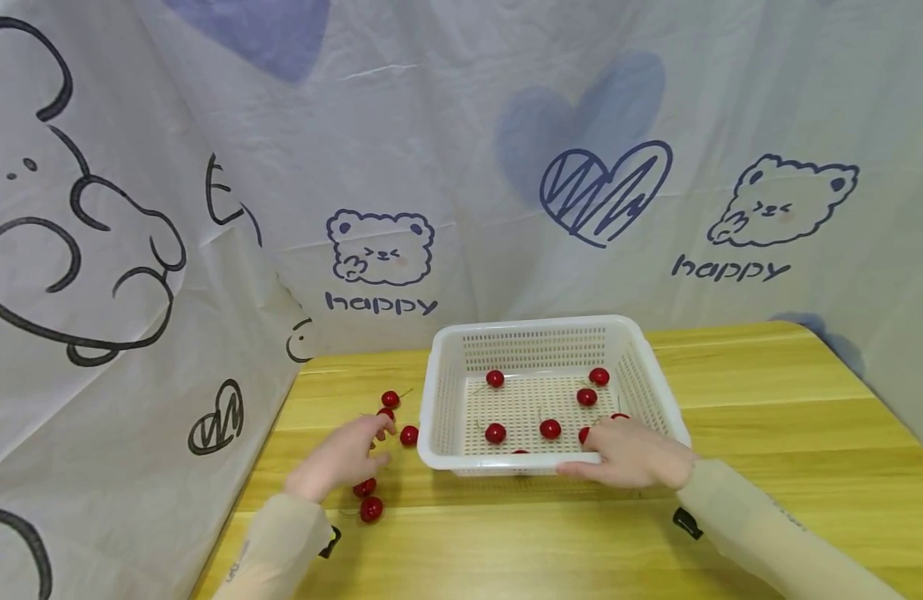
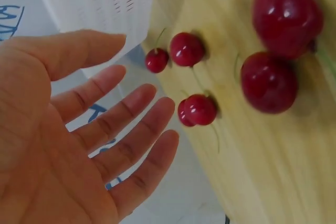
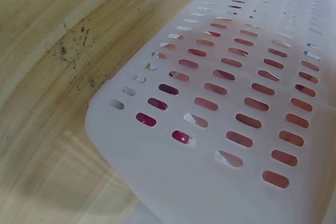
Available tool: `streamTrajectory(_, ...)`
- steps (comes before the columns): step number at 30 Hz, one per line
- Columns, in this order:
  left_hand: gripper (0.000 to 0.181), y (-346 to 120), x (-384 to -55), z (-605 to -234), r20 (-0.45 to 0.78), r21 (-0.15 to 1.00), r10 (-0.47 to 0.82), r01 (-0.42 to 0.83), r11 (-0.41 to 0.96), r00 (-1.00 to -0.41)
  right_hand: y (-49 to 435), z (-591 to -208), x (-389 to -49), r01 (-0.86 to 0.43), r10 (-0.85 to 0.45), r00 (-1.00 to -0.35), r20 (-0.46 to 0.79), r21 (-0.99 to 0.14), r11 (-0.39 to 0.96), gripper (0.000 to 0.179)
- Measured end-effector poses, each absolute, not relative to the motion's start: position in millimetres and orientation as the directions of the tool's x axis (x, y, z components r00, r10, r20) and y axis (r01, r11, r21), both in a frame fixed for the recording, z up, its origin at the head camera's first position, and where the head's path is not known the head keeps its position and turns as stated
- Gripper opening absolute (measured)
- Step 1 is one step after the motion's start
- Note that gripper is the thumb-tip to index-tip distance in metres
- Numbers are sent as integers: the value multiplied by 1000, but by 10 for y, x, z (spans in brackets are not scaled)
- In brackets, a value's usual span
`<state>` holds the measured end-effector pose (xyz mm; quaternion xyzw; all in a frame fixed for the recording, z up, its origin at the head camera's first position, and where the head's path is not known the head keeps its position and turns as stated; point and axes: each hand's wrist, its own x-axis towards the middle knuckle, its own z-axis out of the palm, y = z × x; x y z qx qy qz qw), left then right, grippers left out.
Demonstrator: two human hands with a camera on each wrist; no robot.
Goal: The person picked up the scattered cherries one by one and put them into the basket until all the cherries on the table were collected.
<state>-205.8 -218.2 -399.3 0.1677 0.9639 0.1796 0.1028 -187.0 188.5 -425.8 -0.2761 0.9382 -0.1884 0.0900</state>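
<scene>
My left hand (image 1: 341, 457) hovers over the table just left of a white plastic basket (image 1: 491, 463), fingers apart and nothing between them. Around it lie several loose red cherries (image 1: 371, 509) with thin stems; the left wrist view shows two large cherries (image 2: 269, 82) near the camera and others beyond the fingertips (image 2: 169, 142). My right hand (image 1: 630, 452) grips the basket's near rim toward the right corner, fingers over it inside and thumb along the outside. Skin shows through the slots of the basket wall (image 3: 157, 171) in the right wrist view. Several cherries (image 1: 550, 429) sit on the basket floor.
The wooden table (image 1: 761, 400) extends to the right of the basket and in front of it. A white cloth (image 1: 469, 258) printed with bears and hearts hangs behind the table and along its left side.
</scene>
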Motion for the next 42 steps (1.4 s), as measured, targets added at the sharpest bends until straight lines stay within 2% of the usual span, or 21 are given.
streamTrajectory(18, 44, -2035, -1976, -4201, -272, 433, 437, 296, 851, -857, 1883, -4243, -1869, -479, -549, -833, -73, -402, 780, 54)
streamTrajectory(22, 55, -1996, -1959, -4199, -307, 422, 419, 273, 864, -855, 1885, -4240, -1862, -481, -551, -831, -71, -405, 778, 53)
streamTrajectory(28, 70, -1949, -1952, -4214, -316, 415, 458, 314, 854, -831, 1882, -4233, -1860, -478, -549, -833, -72, -406, 779, 54)
streamTrajectory(35, 63, -1902, -1936, -4248, -330, 385, 466, 333, 861, -821, 1878, -4227, -1865, -486, -555, -829, -69, -403, 776, 52)
streamTrajectory(42, 46, -1836, -1929, -4279, -349, 360, 471, 348, 865, -810, 1882, -4231, -1869, -488, -554, -830, -65, -397, 777, 53)
